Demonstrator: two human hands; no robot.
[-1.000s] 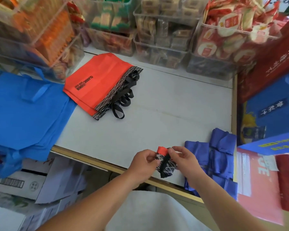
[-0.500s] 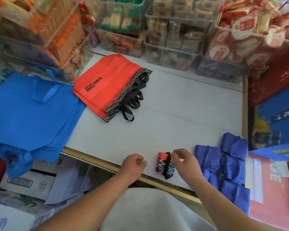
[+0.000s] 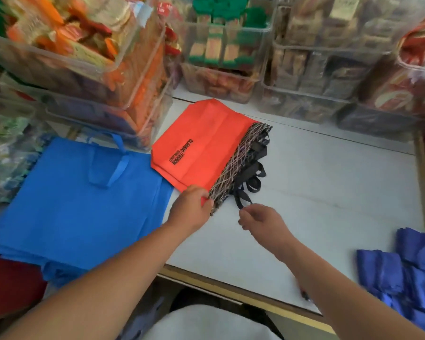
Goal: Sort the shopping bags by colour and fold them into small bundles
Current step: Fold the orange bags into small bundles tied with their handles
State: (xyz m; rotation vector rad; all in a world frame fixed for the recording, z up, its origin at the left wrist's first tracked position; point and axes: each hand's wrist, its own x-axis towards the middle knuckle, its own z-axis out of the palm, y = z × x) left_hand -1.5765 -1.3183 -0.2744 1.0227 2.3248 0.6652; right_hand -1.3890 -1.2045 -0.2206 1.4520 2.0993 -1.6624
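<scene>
A stack of red bags [image 3: 201, 146] with patterned trim and black handles [image 3: 252, 173] lies flat on the white surface [image 3: 329, 182], its near corner pinched in the grip of the left hand [image 3: 190, 209]. The right hand [image 3: 260, 220] sits just beside the lowest handle loop, fingers curled; whether its grip holds the loop cannot be told. Blue bags [image 3: 79, 204] lie flat to the left, folded blue bundles [image 3: 402, 271] at the right edge.

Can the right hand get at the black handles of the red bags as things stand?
Probably yes: the right hand hovers just short of the nearest black handle loop, with only bare table between.
</scene>
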